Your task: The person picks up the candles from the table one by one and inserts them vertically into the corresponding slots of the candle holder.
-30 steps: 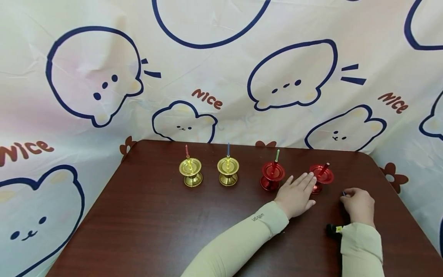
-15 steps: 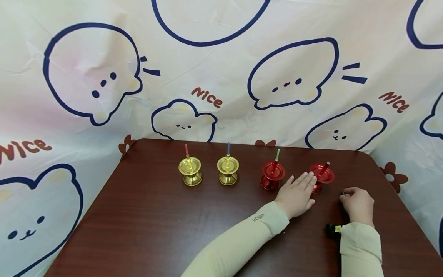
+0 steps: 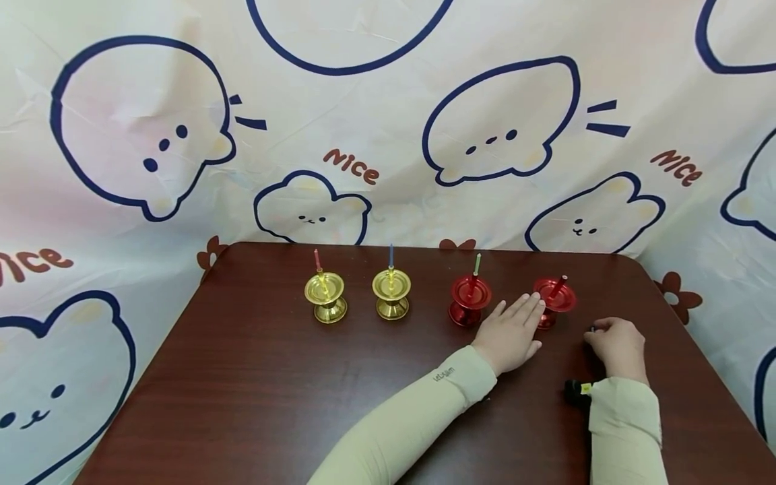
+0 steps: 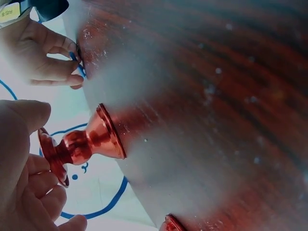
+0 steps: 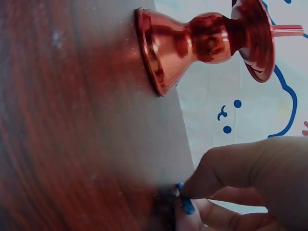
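Observation:
My left hand (image 3: 506,333) has its fingers extended at the near left edge of a red metal candle holder (image 3: 562,298); in the left wrist view the fingertips are close to that holder's dish (image 4: 46,149). The holder stands upright, and a bare red spike (image 3: 558,287) rises from it. To its right, my right hand (image 3: 620,347) pinches a thin blue candle (image 5: 187,206) low at the tabletop. Most of this candle is hidden by the fingers.
Left of my left hand, another red holder (image 3: 465,315) bears a green candle (image 3: 477,265). Two gold holders stand farther left, with a blue candle (image 3: 391,256) and a pink-red candle (image 3: 318,260). A printed cloth (image 3: 400,121) hangs behind the brown table (image 3: 254,377).
The head view has shifted slightly, so everything sits a little farther left and higher. Both hands keep nearly the same places relative to the holders.

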Action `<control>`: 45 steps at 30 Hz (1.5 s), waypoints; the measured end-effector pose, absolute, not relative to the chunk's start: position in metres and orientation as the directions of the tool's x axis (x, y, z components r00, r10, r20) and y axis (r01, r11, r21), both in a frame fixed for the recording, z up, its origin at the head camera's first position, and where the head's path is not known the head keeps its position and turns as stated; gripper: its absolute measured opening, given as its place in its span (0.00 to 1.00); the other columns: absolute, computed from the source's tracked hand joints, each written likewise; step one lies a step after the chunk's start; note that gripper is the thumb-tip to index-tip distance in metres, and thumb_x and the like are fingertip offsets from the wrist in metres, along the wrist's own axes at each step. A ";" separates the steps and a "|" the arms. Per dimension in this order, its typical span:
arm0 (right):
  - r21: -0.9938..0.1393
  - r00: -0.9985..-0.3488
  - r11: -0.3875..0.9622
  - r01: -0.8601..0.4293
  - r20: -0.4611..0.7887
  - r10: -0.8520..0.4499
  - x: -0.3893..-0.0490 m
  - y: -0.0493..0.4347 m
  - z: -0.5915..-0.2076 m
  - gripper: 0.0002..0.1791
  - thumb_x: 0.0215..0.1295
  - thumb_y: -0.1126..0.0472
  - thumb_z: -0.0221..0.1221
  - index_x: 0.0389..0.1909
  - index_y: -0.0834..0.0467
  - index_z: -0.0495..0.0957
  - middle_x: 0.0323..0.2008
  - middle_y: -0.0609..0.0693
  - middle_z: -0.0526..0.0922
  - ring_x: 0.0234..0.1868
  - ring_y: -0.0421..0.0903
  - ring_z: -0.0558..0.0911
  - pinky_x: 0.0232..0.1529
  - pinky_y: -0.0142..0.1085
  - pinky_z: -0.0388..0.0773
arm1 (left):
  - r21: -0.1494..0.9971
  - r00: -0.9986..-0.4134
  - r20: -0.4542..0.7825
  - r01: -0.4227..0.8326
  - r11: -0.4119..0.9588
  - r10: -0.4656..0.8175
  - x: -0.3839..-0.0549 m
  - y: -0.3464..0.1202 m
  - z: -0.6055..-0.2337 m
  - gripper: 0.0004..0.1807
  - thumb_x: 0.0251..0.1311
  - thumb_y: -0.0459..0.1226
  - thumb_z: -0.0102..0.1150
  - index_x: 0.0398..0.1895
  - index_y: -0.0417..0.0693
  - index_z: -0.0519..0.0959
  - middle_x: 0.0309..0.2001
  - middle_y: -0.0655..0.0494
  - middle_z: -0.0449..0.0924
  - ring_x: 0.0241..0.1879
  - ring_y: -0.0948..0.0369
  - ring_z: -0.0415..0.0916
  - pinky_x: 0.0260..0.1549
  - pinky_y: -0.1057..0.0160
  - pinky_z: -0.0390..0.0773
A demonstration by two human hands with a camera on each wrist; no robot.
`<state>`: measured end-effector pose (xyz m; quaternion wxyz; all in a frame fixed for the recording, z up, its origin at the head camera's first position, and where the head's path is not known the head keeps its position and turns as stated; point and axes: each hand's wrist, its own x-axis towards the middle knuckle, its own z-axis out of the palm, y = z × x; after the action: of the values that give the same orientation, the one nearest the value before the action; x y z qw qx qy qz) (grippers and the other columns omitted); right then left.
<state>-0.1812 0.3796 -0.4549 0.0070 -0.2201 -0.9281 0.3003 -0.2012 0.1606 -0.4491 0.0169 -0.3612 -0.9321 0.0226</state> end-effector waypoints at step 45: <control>-0.818 -0.905 0.490 0.302 -0.085 0.416 -0.183 0.367 -0.440 0.22 0.75 0.68 0.55 0.67 0.69 0.72 0.57 0.69 0.80 0.32 0.24 0.79 0.33 0.18 0.77 | -0.051 -0.737 0.016 0.674 0.737 0.676 -0.201 0.159 -0.448 0.37 0.77 0.56 0.43 0.83 0.60 0.47 0.82 0.65 0.41 0.79 0.67 0.38 0.74 0.59 0.54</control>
<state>-0.1826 0.3669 -0.4402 0.0619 -0.2087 -0.8609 0.4599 -0.2005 0.1589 -0.4478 0.0166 -0.3621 -0.9317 0.0208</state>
